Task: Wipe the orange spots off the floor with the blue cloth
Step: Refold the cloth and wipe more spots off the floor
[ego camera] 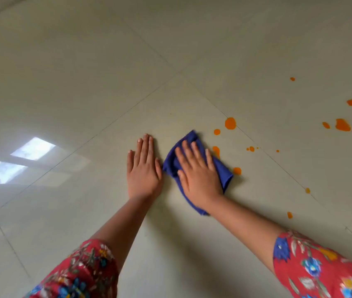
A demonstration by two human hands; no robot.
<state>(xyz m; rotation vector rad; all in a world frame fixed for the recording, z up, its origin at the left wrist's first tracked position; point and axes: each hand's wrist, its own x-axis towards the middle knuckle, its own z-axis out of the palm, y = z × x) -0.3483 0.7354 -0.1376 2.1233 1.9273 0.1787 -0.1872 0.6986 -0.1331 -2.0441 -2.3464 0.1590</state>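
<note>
Sleeves first: red and flowered, both cut off by the bottom edge, the left sleeve (78, 274) and the right sleeve (321, 267). Bare forearms reach forward over the pale tiled floor (84, 82). Now the left hand (144, 168), flat on the tile, fingers straight and close together, holding nothing, just beside the cloth. And the right hand (198, 177) is spread flat on top of the blue cloth (170, 163), fingers straight, pressing it onto the floor. That palm hides most of the cloth's middle. What shows is deep blue fabric, bunched and folded: a pointed corner pokes out past the fingertips, a folded edge shows on the right, and a tail comes out beneath the wrist. Its underside is out of sight. The orange spots (230, 123) lie right of the cloth. One streak is half tucked under its edge and another sits at its right corner. Farther right more blobs scatter, the last ones tiny near the frame's edge. Far left, a window reflection (33, 148) glares on the glossy tile.
</note>
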